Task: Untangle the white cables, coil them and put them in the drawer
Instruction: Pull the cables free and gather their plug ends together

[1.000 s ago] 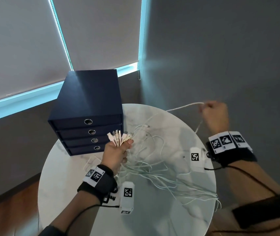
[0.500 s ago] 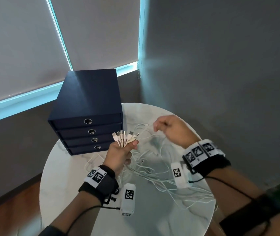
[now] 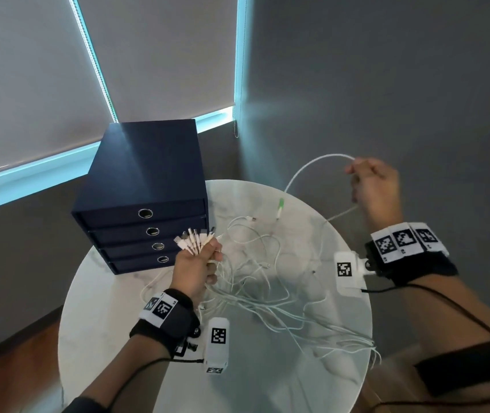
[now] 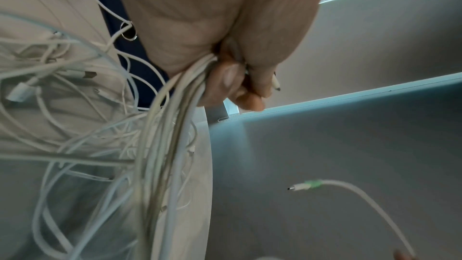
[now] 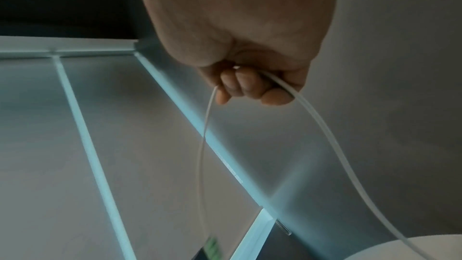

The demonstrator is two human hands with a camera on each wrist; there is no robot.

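Fanning plug ends, left hand (image 3: 197, 271) clenches white cables (image 3: 267, 296) — right hand (image 3: 376, 186) pinches one green-tipped strand.

A round white marble-patterned table (image 3: 154, 338) stands in a room corner. Behind the table to the left, grey roller blinds (image 3: 29, 84) cover the windows, with cyan daylight glowing along their lower edge and between the panels. Behind the table to the right rises a plain grey wall (image 3: 386, 84). Left of the table's base, reddish-brown wooden floor (image 3: 8, 380) shows below a dark skirting.

Round white marble table (image 3: 136, 338); navy drawer unit (image 3: 145, 186); tangled white cables (image 3: 267, 293) on it.
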